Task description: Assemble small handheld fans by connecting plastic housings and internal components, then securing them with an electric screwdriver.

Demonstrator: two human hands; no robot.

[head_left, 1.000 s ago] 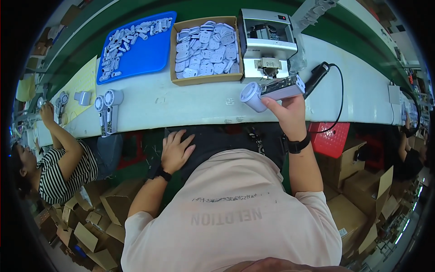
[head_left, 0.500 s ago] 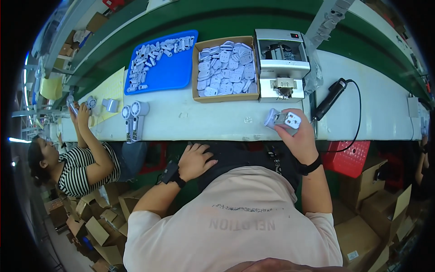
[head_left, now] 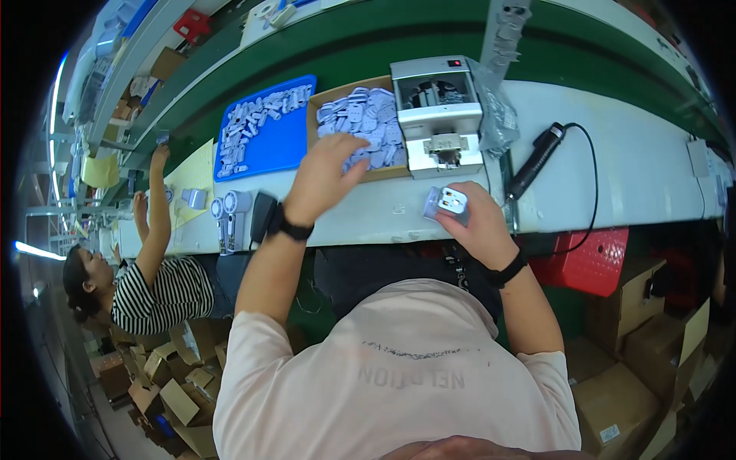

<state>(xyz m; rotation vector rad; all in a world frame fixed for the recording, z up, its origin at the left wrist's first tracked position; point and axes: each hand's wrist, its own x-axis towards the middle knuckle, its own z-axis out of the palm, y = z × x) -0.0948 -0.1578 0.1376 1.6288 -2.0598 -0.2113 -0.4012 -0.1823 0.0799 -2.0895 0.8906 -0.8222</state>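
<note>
Left hand: I have it stretched over the near left part of a cardboard box filled with pale plastic covers. Thumb stands apart from the fingers; I see nothing pinched between them. From this angle I cannot tell whether the fingertips touch the covers.

Right hand: closed around a pale fan, thumb on the near side. The fan's white end, with several openings, is turned up toward my camera. It sits in front of a silver machine, above the white table; contact with the tabletop cannot be judged.

Surroundings: blue tray left of the box, small pale parts along its left and far sides. Two more fans lie side by side near the table's front edge. Black power screwdriver to the right of the right hand, its cord curving around. Farther left, a co-worker in a striped shirt has one arm raised.
</note>
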